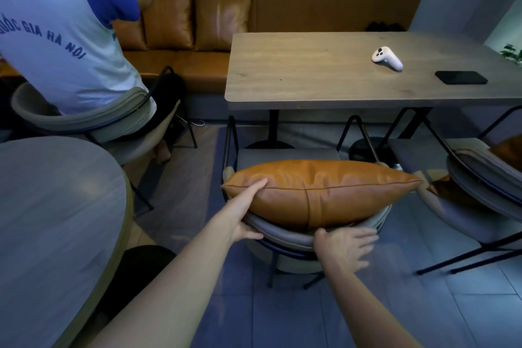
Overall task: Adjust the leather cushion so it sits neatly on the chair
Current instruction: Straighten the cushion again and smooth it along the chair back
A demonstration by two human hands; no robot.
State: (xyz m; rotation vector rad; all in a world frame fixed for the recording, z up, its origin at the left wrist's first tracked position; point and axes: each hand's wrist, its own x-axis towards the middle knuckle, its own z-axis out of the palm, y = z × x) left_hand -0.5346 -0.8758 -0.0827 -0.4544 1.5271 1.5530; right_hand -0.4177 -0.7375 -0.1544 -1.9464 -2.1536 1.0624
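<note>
A tan leather cushion (324,189) lies across the top of the grey chair's curved backrest (282,232), its seam facing me. The chair's seat (285,154) shows beyond it, under the table edge. My left hand (245,212) cups the cushion's left end, thumb on top and fingers underneath against the backrest. Spread flat, my right hand (344,246) rests on the backrest just below the cushion's lower edge, fingers apart and holding nothing.
A wooden table (310,76) stands beyond the chair with a white controller (386,58) and black phone (461,77). A person (62,37) sits in a chair at left. Another grey chair (480,178) with a cushion is at right. A round table (50,220) is near left.
</note>
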